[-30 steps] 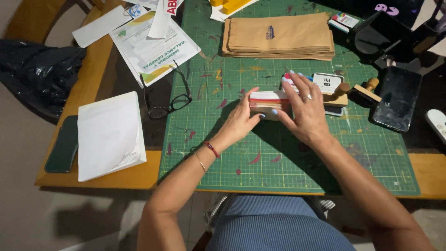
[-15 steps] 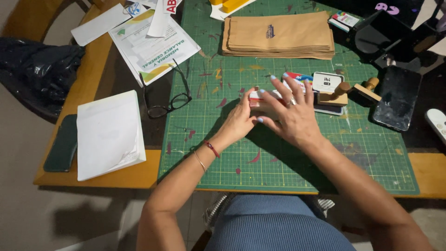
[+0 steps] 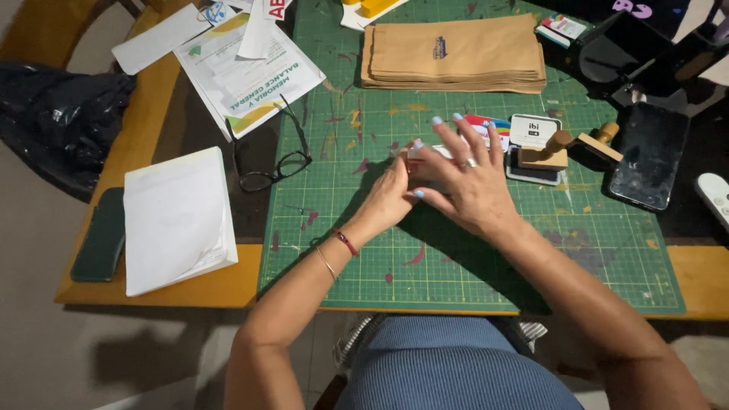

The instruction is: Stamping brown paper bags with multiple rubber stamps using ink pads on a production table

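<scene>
Both my hands meet over a small white and red packet [image 3: 422, 154] on the green cutting mat [image 3: 456, 250]. My left hand [image 3: 391, 193] grips the packet's near left end. My right hand [image 3: 465, 178] lies across the packet with fingers spread and slightly raised, covering most of it. Just right of my right hand sit an ink pad [image 3: 531, 137] and a wooden stamp [image 3: 548, 152]. A second wooden stamp [image 3: 596, 142] lies further right.
A stack of brown paper bags [image 3: 456, 53] lies at the mat's far edge. Eyeglasses [image 3: 277, 167], a white pad [image 3: 178, 220], printed papers [image 3: 247, 72] and a dark phone [image 3: 99, 235] lie left. Another phone [image 3: 649, 156] lies right.
My hands and the packet shifted slightly left and toward the mat's middle. My right hand's fingers lifted and spread over the packet.
</scene>
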